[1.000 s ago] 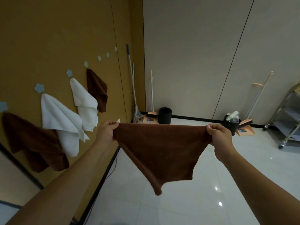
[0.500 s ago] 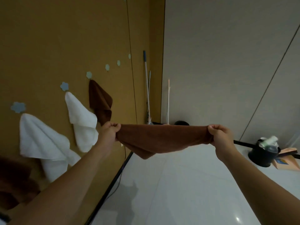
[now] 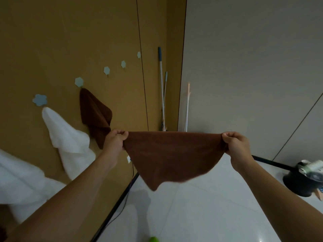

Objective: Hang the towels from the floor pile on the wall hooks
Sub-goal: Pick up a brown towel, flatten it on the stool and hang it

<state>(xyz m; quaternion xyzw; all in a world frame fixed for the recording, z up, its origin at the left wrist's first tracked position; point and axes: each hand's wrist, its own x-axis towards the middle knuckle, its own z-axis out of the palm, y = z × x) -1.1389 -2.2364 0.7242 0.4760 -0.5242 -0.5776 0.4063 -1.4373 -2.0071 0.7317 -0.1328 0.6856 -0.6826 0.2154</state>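
Ochre wall at left, grey panelled wall at right, pale tiled floor below. A row of pale blue flower-shaped hooks climbs the ochre wall toward the far corner. Three hooks at the far end are bare. A brown hung towel droops from one hook; a white towel hangs from the next nearer hook; another white cloth shows at the left edge. Two mop poles lean in the corner, a pale pole just right of them. A black bucket with bottles stands on the floor at far right.

The held brown towel is in mid-air at centre, clear of wall and floor. Its top edge runs level, left to right, stretched taut; the cloth falls to a single point aimed down at the floor. Left hand pinches the left corner, fingers curled round the cloth. Right hand grips the right corner likewise.
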